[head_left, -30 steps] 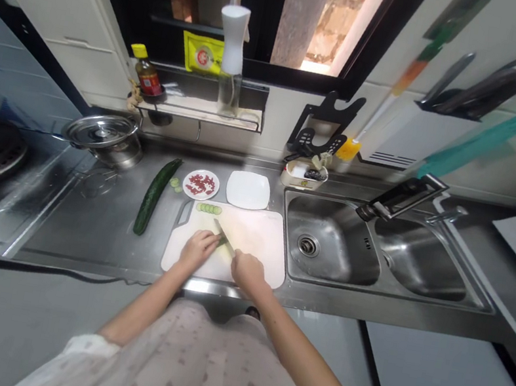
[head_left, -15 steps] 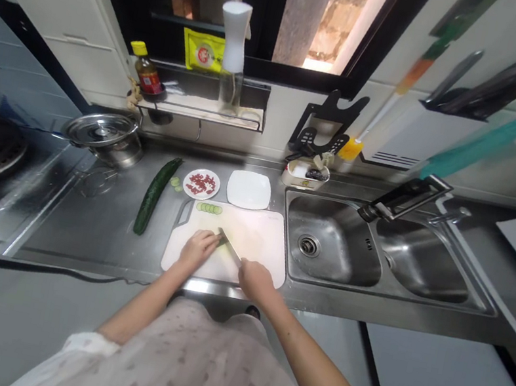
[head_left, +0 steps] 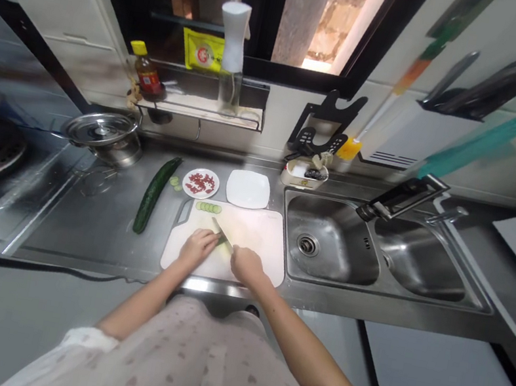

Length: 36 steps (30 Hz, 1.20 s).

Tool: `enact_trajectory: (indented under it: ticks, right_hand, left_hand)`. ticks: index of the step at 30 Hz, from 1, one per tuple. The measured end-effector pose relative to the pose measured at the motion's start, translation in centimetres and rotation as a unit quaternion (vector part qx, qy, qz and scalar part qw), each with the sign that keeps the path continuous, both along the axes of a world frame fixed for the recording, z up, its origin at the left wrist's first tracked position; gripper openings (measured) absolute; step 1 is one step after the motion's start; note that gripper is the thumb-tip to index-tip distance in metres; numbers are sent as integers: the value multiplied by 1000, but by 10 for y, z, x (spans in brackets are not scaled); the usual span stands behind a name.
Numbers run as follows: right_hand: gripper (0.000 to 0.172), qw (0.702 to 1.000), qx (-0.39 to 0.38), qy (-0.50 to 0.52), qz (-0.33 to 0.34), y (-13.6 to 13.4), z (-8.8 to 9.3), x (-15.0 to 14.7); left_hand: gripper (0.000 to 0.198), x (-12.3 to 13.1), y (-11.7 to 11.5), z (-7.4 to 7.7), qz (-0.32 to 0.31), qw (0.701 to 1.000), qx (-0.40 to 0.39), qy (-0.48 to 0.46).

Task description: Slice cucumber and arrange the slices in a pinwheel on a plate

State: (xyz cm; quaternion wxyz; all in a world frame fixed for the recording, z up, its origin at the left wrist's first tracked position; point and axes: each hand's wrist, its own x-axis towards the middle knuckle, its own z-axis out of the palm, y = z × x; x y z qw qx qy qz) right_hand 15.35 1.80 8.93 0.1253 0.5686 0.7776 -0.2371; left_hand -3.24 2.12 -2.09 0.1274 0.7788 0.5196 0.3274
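On the white cutting board (head_left: pixel 268 231), my left hand (head_left: pixel 198 247) curls its fingers over a cucumber piece (head_left: pixel 222 240), most of which is hidden. My right hand (head_left: pixel 246 265) is closed round the handle of a knife (head_left: pixel 217 225). Its blade slants up and left across the board, close beside the left fingertips; whether it touches the piece I cannot tell. A row of cucumber slices (head_left: pixel 209 208) lies overlapping near the board's far left corner. Left of the board rests a whole cucumber (head_left: pixel 156 195), with a few small cucumber pieces (head_left: pixel 175 183) beside it.
Behind the board stand a white plate (head_left: pixel 248 189) and a small plate of chopped red bits (head_left: pixel 200 183). A steel double sink (head_left: pixel 330 276) lies right, under a black faucet (head_left: pixel 400 197). A lidded pot (head_left: pixel 120 149) sits left. A shelf (head_left: pixel 193 108) holds bottles.
My right hand and the knife have moved left and slightly up, so the blade reaches farther past the left fingertips. My left hand stays in nearly the same place.
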Motion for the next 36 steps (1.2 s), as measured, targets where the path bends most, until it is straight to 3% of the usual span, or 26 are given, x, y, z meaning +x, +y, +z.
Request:
enact_trajectory:
  ticks: [9,21,36]
  right_hand:
    - [35,1000,14,24,-12,17,-12,-23]
    - [31,1000,-7,-9,-4,-12,-10,9]
    - [33,1000,13,14,-5,6,-23,-14]
  left_hand:
    - [24,0,0,-1,-2,1000,11,6]
    - [26,0,0,0,1,1000,-4,8]
    - [24,-1,0,3,0,1000,-7,17]
